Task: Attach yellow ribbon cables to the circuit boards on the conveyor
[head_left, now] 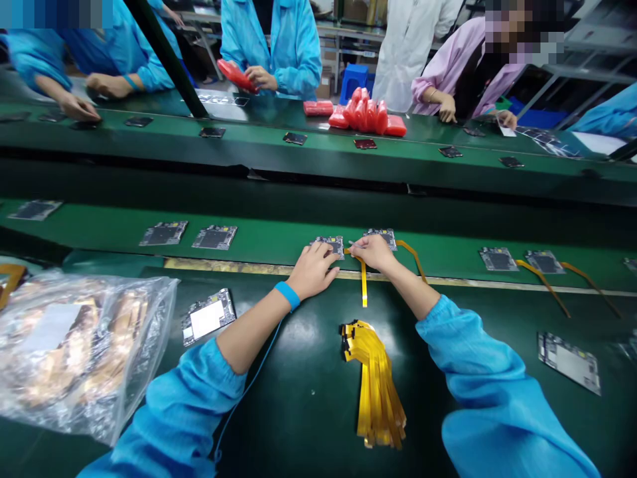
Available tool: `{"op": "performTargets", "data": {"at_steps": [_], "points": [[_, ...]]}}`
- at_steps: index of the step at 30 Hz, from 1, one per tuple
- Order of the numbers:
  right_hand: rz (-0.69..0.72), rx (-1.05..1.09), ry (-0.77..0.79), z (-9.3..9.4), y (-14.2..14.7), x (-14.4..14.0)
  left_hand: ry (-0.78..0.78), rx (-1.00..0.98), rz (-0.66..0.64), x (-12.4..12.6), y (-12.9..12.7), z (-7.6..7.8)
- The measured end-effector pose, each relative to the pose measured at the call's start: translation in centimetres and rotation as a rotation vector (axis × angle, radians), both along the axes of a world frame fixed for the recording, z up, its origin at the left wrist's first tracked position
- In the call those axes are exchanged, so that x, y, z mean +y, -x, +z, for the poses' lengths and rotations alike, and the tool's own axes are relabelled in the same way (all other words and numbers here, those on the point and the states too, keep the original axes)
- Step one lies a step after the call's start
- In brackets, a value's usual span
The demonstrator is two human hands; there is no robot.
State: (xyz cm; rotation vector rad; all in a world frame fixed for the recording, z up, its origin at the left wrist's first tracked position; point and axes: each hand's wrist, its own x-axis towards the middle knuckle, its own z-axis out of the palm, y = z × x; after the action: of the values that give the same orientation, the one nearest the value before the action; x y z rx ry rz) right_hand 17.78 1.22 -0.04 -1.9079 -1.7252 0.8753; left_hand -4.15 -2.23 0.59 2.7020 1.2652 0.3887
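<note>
long green conveyor belt (279, 239) runs across the room, a second belt (318, 149) behind it. people in blue, white and pink coats stand along the far side, hands on small dark parts; a heap of red packets (368, 114) sits among them.

near side: dark tabletop (308, 398) in front of the person in blue sleeves. large clear plastic bag (74, 345) at far left on the tabletop, crumpled, brownish contents inside, not readable. loose bundle of yellow flat cables (377, 385) lies between the two forearms. one circuit board with a white label (208, 317) lies just right of the bag; another board (568, 362) at far right.

on the near belt: two boards (189, 235) to the left, two more (520, 260) to the right with yellow cables already trailing off them.

left hand (313, 269), blue wrist strap, rests palm down with fingers curled on a small board (331, 244) at the belt's near edge, pressing it flat. right hand (373, 252) is closed in a pinch on the end of a yellow cable strip (364, 282), right at that board's edge; strip hangs down over the belt rim onto the tabletop. neighbouring board (382, 236) just beyond the right hand, its own cable curving off right.
</note>
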Motion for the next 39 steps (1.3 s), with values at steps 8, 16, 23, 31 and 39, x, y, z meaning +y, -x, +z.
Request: {"op": "performTargets", "data": {"at_steps": [8, 16, 23, 31, 39], "points": [[0.020, -0.010, 0.007, 0.1, -1.0, 0.4, -0.024, 0.061, -0.024, -0.3, -1.2, 0.2], [0.039, -0.017, -0.017, 0.1, -1.9, 0.3, -0.064, 0.145, -0.019, -0.8, -3.4, 0.6], [0.013, -0.209, 0.024, 1.8, -2.0, -0.7, -0.087, 0.164, -0.010, -1.0, -4.4, 0.3], [0.151, -0.314, -0.118, 2.8, -2.8, -1.5, -0.081, 0.150, -0.018, -1.0, -5.3, 0.3], [0.175, -0.321, -0.082, 2.4, -3.2, -1.2, -0.094, 0.177, -0.040, -0.9, -6.2, 0.3]]}}
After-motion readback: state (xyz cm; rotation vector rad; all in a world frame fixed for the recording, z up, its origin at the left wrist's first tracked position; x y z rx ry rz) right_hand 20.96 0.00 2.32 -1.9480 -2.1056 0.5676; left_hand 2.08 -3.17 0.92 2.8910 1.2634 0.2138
